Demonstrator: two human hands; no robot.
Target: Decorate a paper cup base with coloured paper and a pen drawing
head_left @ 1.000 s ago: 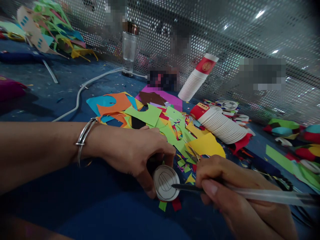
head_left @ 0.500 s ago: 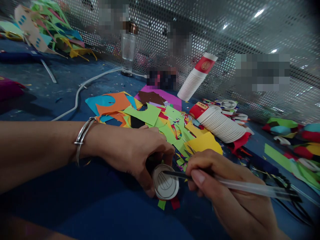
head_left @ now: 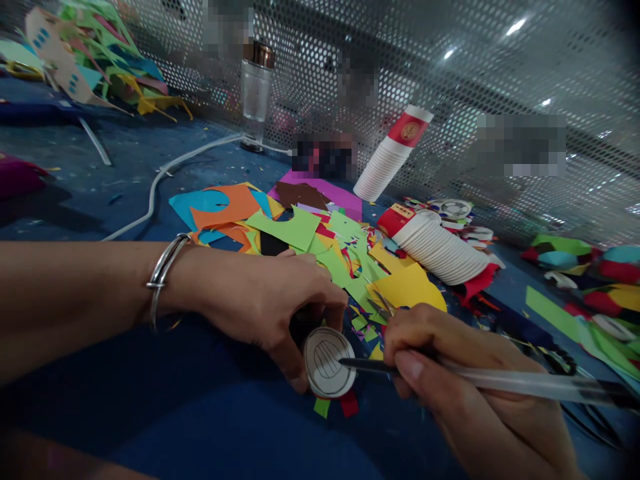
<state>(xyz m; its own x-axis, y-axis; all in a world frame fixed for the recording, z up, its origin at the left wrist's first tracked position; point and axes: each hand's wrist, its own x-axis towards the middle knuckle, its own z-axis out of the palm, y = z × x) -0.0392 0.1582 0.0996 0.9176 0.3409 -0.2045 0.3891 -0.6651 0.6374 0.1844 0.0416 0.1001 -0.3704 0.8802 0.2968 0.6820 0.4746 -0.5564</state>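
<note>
A clear pen [head_left: 493, 380] overlaps a lined white disc [head_left: 324, 364].

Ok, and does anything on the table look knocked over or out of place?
Yes: one stack of paper cups lies on its side, right of the loose paper scraps, while the other stack stands on end, though it appears tilted in this view. The scraps are strewn untidily over the table.

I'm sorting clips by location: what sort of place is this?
Probably a craft workspace: coloured paper scraps and stacked paper cups lie about, and the right hand holds a pen.
</note>
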